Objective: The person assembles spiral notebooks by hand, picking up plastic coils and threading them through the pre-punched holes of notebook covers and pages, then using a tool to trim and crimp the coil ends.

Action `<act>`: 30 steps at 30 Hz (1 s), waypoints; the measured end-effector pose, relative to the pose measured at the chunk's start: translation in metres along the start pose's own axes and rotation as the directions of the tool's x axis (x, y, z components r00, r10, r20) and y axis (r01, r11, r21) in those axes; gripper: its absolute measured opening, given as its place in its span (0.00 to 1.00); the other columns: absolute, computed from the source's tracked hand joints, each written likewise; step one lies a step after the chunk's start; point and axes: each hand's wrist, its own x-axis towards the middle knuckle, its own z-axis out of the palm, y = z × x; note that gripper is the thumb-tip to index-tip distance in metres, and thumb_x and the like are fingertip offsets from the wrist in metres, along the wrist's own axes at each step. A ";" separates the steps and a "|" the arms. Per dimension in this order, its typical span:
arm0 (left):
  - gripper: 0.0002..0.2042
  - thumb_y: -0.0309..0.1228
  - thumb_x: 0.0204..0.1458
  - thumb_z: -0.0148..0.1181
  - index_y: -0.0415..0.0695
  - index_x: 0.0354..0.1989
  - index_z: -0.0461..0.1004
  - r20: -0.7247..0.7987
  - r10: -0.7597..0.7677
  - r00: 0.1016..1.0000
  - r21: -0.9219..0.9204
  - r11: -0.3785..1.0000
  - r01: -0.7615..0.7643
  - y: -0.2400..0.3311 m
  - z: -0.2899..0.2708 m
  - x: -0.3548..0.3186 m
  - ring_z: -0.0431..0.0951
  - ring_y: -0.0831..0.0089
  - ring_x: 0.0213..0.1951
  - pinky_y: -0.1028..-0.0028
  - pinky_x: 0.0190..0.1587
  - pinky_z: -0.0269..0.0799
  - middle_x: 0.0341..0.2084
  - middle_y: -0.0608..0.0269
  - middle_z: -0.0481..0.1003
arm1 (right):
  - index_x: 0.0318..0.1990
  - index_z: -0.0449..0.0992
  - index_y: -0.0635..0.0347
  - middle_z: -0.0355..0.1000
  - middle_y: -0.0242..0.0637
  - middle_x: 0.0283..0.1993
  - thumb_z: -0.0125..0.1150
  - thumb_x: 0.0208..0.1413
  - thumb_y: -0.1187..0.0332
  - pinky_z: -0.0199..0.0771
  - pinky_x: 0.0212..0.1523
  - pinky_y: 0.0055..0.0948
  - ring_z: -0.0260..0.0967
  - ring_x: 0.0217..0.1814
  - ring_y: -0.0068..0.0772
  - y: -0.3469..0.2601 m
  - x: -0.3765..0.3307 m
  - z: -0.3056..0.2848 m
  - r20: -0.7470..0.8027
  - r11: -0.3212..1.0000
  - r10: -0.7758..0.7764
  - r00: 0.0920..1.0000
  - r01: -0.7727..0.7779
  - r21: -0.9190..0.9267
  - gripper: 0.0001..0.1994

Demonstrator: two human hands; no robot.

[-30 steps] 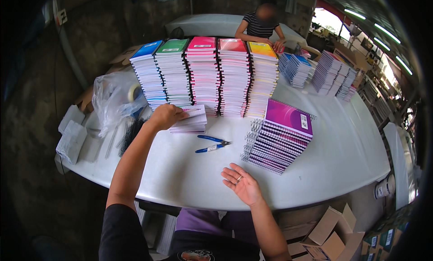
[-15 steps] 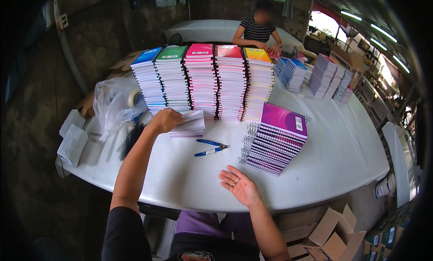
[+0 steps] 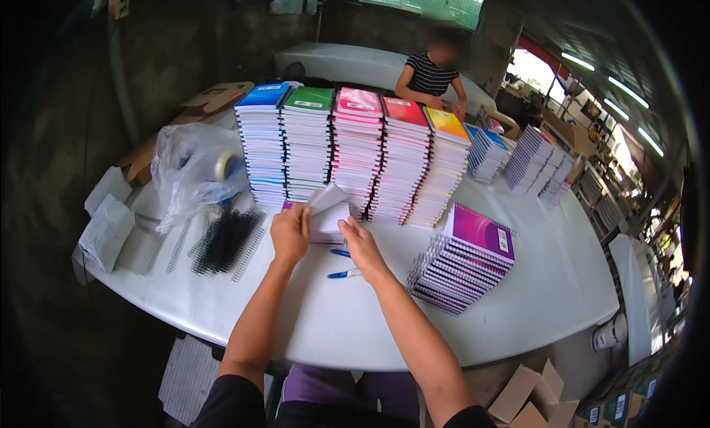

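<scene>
A low stack of notebook pages (image 3: 329, 222) with a purple cover showing at its left lies in front of the tall notebook stacks. My left hand (image 3: 291, 234) pinches the lifted, curling pages at the left side. My right hand (image 3: 361, 249) is closed at the right edge of the same pages, thumb on top. Partly under my right wrist are the blue-handled cutting pliers (image 3: 342, 275), their jaws hidden. To the right stands a pile of purple spiral notebooks (image 3: 477, 239), wire coils sticking out at its left side.
Tall stacks of blue (image 3: 262, 99), green (image 3: 308, 99), pink, red and yellow notebooks line the table's middle. Black binding coils (image 3: 222, 241) and a plastic bag (image 3: 194, 173) lie left. A person (image 3: 433, 76) sits across the table. An open carton (image 3: 529, 398) stands below right.
My right hand has moved from the open table, palm up, to the pages' right edge. My left hand now lifts the pages. The whole view has shifted slightly.
</scene>
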 end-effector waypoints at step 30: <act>0.07 0.33 0.53 0.52 0.44 0.31 0.74 -0.029 -0.058 0.998 -0.141 0.989 0.054 -0.002 -0.003 0.001 0.69 0.59 0.25 0.64 0.33 0.63 0.18 0.57 0.71 | 0.41 0.72 0.75 0.73 0.48 0.29 0.51 0.52 0.54 0.66 0.35 0.32 0.70 0.31 0.36 -0.055 0.042 -0.017 0.192 0.908 0.011 0.981 0.071 -0.414 0.25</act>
